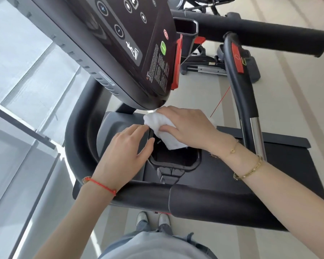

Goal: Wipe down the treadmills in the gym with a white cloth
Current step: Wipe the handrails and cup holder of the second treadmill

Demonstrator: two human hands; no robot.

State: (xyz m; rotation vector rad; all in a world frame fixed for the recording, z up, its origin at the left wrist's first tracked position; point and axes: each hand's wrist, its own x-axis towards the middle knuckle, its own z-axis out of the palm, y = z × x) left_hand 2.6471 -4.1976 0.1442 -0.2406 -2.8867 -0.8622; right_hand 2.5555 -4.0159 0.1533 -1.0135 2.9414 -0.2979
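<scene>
— While the right hand point(187, 128) grasps the white cloth point(164, 130), where does the cloth sit?

— Bunched under the fingers, thumb pinching its lower edge, just below the treadmill console point(123, 45) and over the rim of the black cup holder point(176, 157).

— And the left hand point(125, 152)?

— Released, fingers relaxed, resting at the cup holder's left edge, holding nothing. A red cord bracelet point(101, 186) is on that wrist; gold bracelets point(248, 171) on the right. The padded handlebar point(213, 204) runs beneath both forearms.

I stood in a gym: a treadmill console point(120, 43) upper centre, another exercise machine point(223, 60) upper right.
</scene>
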